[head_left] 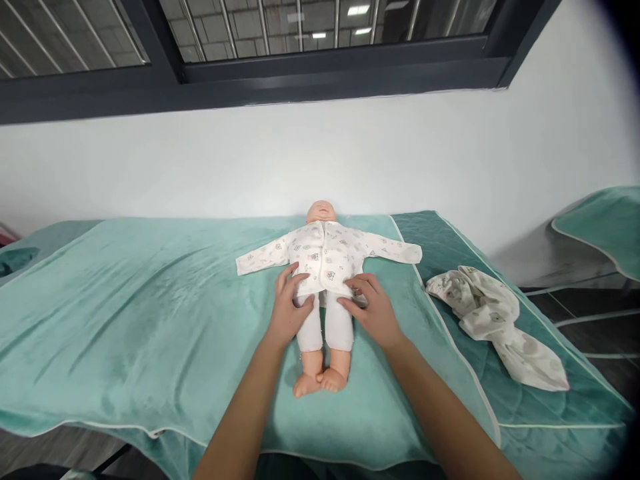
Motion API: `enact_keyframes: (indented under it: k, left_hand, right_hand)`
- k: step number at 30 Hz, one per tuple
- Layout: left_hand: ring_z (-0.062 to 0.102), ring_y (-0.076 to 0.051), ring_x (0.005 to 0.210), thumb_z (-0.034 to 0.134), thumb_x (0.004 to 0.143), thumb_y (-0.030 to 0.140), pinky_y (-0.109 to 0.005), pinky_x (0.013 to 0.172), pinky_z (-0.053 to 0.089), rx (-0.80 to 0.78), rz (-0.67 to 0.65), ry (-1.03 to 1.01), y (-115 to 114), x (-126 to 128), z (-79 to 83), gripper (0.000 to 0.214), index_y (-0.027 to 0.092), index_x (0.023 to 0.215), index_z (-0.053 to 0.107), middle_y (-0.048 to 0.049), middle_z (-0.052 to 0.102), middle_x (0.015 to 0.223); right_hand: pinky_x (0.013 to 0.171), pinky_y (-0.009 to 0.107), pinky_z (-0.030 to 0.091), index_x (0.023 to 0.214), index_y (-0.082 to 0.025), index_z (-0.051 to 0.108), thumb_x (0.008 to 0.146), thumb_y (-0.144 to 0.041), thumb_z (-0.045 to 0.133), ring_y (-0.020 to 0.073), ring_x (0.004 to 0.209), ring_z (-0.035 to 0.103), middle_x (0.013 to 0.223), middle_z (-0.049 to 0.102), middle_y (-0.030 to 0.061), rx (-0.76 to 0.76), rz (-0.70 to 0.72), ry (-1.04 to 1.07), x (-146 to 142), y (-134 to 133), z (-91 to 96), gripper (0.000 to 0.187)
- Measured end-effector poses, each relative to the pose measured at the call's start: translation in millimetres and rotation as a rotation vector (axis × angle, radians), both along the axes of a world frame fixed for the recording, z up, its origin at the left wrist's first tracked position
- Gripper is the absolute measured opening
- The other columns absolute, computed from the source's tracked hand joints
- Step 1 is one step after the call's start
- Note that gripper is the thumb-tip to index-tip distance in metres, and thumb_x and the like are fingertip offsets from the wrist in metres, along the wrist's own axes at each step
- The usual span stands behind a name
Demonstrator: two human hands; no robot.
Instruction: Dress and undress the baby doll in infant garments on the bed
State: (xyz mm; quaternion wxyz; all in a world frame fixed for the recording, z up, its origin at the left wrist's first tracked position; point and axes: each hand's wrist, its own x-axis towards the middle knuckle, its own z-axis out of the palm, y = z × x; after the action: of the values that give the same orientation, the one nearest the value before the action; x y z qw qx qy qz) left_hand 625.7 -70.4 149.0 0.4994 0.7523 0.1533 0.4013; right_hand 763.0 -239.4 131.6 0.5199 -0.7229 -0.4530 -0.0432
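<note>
A baby doll (pixel 323 212) lies on its back, wearing a white printed long-sleeved jacket (pixel 325 253) with both sleeves spread outward. White trousers (pixel 339 327) cover its legs down to the shins, leaving the feet bare. At the doll's hip on the left side, my left hand (pixel 290 303) touches the jacket's hem and the trouser top, thumb apart from the curved fingers. My right hand (pixel 374 307) mirrors it on the other hip, fingertips on the hem and thumb on the upper trouser leg. A gap shows between thumb and fingers on each hand.
A light green blanket (pixel 150 320) spreads under the doll over a darker quilted cover (pixel 540 417). Crumpled white printed cloth (pixel 495 320) lies to the right. Behind are a white wall (pixel 225 160) and a dark window frame (pixel 325 77). A green-covered chair (pixel 605 227) stands at right.
</note>
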Motion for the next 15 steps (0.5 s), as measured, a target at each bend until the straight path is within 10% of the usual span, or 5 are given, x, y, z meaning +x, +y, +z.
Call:
enact_keyframes:
  k: [7,15]
  left_hand:
    - [0.058,-0.023,0.113,0.064,0.088,0.030,-0.038,0.101,0.043,0.047,0.192,-0.013,5.9,1.6,-9.8,0.013,0.023,0.096,0.070,-0.0076,0.065,0.118]
    - [0.051,-0.010,0.068,0.064,0.087,0.046,-0.023,0.067,0.043,-0.516,0.357,-0.219,28.3,0.7,-23.0,0.028,0.018,0.085,0.060,0.0024,0.058,0.077]
  right_hand:
    - [0.076,0.033,0.050,0.099,-0.024,0.066,0.095,-0.036,0.055,0.0185,0.083,0.061,0.098,0.064,0.0061,0.053,-0.073,0.012,-0.3,-0.4,0.4,0.017]
    - [0.060,0.025,0.045,0.082,-0.019,0.062,0.085,-0.043,0.066,0.0117,0.060,0.054,0.066,0.059,-0.0029,0.373,-0.166,0.739,17.0,-0.7,-4.1,0.024]
